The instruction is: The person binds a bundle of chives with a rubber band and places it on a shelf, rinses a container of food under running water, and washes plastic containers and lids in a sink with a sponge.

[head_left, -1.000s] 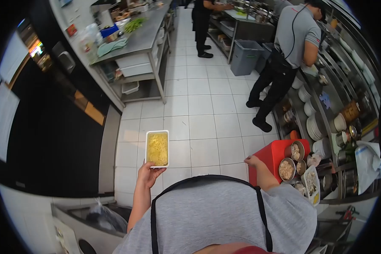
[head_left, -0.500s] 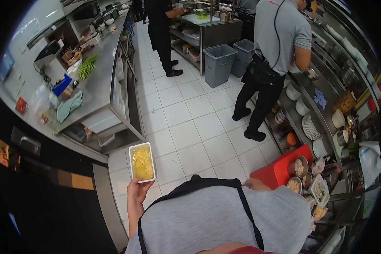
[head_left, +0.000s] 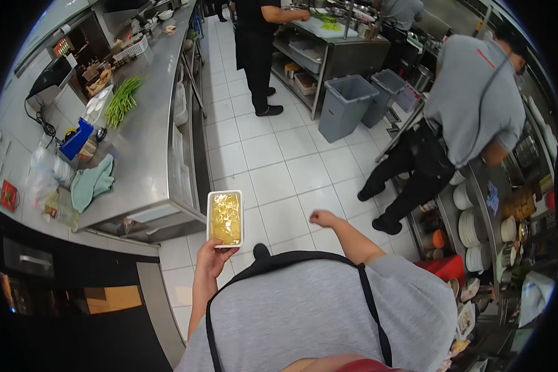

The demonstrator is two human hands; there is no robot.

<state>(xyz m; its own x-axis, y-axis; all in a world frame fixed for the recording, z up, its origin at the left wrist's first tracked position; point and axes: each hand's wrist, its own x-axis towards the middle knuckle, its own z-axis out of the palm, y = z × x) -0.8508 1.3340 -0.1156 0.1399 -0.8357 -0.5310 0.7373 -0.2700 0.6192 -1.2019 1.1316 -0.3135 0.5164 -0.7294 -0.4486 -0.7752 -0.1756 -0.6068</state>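
Note:
My left hand (head_left: 214,255) grips the near end of a white rectangular tub (head_left: 225,218), thumb over the rim and fingers below. Inside the tub lies yellow food (head_left: 227,222) under a shiny surface; whether that shine is clear film or liquid, I cannot make out. My right hand (head_left: 323,217) hangs out in front of my body above the floor, its fingers loosely curled in with nothing showing in them. It touches nothing.
A steel counter (head_left: 144,146) on the left carries green stalks (head_left: 124,99), a green cloth (head_left: 93,183) and a blue object (head_left: 76,137). Grey bins (head_left: 347,108) stand ahead. One person (head_left: 477,99) leans over shelving with plates (head_left: 468,229); another (head_left: 254,49) works at a table. Tiled floor (head_left: 279,186) lies between.
I have moved forward along the aisle, nearer the counter. My right hand has swung forward from beside the red box. The person in grey leans further right. The tub stays in my left hand.

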